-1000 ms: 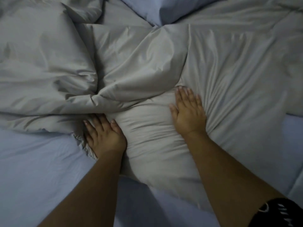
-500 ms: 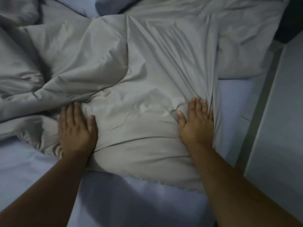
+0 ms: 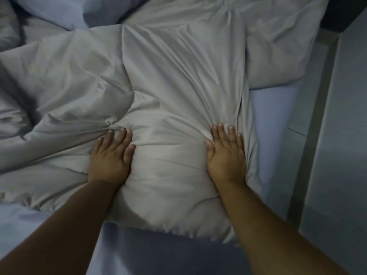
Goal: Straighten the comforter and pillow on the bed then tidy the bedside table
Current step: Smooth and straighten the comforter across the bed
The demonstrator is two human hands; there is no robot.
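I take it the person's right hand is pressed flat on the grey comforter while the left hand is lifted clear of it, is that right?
Not quite. The left hand is not lifted clear. The head view shows it pressed flat on the grey comforter too, with folds bunched at its fingertips. The right hand is pressed flat on it, as you said.
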